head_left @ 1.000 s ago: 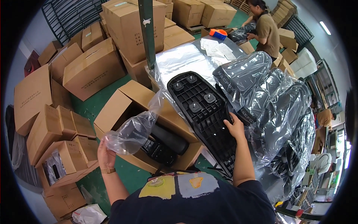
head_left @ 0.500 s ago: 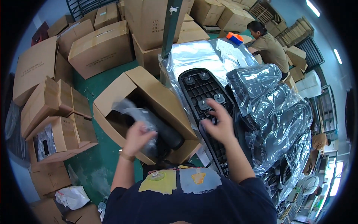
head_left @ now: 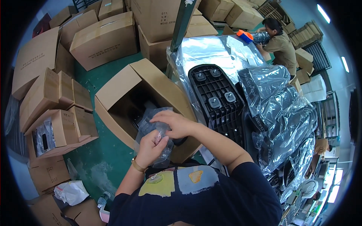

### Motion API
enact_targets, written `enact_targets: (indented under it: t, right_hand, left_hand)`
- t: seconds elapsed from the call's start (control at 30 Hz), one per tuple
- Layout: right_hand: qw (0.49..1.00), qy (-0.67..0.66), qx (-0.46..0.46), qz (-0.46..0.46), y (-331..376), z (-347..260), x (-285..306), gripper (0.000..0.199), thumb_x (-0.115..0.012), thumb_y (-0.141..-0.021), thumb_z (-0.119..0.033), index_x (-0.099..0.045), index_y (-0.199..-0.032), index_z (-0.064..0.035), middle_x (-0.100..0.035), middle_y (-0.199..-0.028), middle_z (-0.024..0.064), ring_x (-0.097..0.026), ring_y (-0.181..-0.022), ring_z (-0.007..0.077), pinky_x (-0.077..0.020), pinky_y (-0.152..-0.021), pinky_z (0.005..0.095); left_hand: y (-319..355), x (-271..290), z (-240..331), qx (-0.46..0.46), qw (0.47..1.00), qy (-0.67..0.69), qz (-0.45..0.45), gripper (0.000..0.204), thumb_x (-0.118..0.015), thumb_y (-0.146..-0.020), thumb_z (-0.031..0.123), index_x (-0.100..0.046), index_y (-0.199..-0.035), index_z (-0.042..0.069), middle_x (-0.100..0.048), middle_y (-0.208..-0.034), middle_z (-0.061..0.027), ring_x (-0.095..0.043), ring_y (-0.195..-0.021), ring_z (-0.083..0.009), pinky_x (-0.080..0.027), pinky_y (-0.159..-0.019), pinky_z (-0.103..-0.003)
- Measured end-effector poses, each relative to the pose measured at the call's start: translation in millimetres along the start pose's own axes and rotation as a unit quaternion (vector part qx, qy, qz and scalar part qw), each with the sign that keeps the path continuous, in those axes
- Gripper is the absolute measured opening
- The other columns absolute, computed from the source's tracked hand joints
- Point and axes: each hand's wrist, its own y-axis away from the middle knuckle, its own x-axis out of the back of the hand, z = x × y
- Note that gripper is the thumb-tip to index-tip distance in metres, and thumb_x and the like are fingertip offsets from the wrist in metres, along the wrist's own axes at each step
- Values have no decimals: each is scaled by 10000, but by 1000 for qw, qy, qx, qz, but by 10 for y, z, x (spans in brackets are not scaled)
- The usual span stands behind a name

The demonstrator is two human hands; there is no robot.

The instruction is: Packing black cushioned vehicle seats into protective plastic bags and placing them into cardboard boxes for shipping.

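A grey bench, partly under shiny clear plastic, stands on the person's right. It carries a heap of dark, plastic-wrapped parts. Just left of the bench, an open cardboard box holds dark items. A long black ribbed panel lies beside the heap. Over the box's near end is a crumpled clear bag. Both hands meet on it: the right hand spreads its fingers across it, grip unclear; the left hand pinches bunched plastic.
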Motion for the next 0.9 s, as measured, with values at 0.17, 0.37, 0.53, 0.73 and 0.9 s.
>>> enact_targets:
  t: [0.17, 0.37, 0.53, 0.73, 0.9]
  right_hand:
    - [973, -147, -81, -156, 31, 2, -5, 457, -627, -631, -110, -607, -1088, -123, -588, -1099, 129, -509, -1073, 317, -404, -906, 410]
    - [960, 230, -75, 142, 6, 120, 2, 194, -636, -628, -126, -651, -821, -125, -582, -798, 43, -577, -833, 256, -440, -705, 380]
    - [938, 151, -222, 219, 50, 285, 322, 164, -668, -680, -95, -620, -836, -89, -606, -774, 66, -605, -724, 217, -479, -622, 333]
    - [841, -419, -295, 171, 25, 114, 282, 141, -648, -776, -36, -600, -903, 4, -602, -704, 16, -565, -570, 77, -424, -481, 189]
    - [755, -533, -353, 148, 162, 130, 302, 96, -619, -797, -27, -582, -885, -13, -610, -703, 25, -562, -499, 64, -402, -400, 154]
  left_hand:
    - [-7, 33, -75, -25, 999, -19, 26, 210, -603, -702, 102, -411, -662, 26, -428, -562, -94, -417, -499, -210, -356, -484, -314]
    - [163, 63, 27, -29, 995, -96, 1, 229, -602, -671, 76, -384, -629, 19, -430, -551, -92, -398, -484, -197, -337, -463, -326]
    - [278, 263, -357, 80, 979, -151, 107, 274, -667, -714, 130, -429, -631, 24, -462, -538, -89, -474, -475, -227, -351, -449, -327]
    - [669, 303, -1367, 99, 958, -264, 54, 261, -665, -776, 258, -523, -693, 56, -513, -530, -45, -510, -463, -141, -351, -404, -282]
    - [527, 528, -1738, 481, 856, 179, -60, 364, -576, -856, 412, -552, -745, 66, -548, -614, -13, -440, -399, -84, -354, -346, -236]
